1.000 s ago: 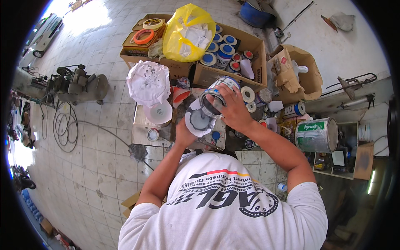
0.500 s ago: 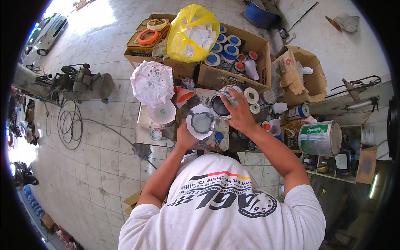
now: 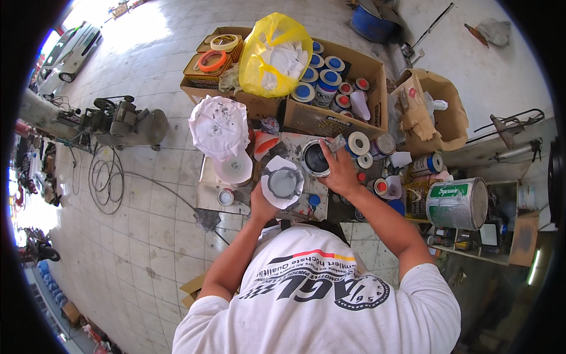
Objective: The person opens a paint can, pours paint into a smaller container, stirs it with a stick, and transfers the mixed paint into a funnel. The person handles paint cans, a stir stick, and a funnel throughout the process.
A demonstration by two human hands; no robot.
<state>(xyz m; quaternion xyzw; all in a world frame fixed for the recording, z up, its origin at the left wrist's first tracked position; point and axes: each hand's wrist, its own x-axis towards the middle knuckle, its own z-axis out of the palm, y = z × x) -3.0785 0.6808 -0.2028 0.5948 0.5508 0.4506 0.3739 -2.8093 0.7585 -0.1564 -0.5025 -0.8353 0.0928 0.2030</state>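
My left hand [image 3: 263, 205] is wrapped round a cup of grey liquid [image 3: 284, 184] with a ragged white paper collar about its rim. At its right, my right hand [image 3: 343, 174] grips an open paint can [image 3: 317, 158] by the far and right side of the rim. The can is dark inside and its mouth faces up; whether its base touches the bench is hidden. Just left of the cup stand a pale translucent bowl [image 3: 234, 168] and a cloth-covered round container [image 3: 219, 128]. An orange-red funnel-like piece [image 3: 265, 143] lies beyond the cup.
A cardboard box of blue- and red-capped cans [image 3: 330, 88] stands at the back, beside a yellow bag of white scraps [image 3: 275, 56]. Tape rolls [image 3: 358, 143] and a large green-and-silver can [image 3: 457, 203] are at right. A small blue cap [image 3: 314, 200] lies near the bench's front edge.
My right hand has turned the paint can from a tilt to more upright and lowered it. The cup stays in my left hand. The whole view has shifted slightly.
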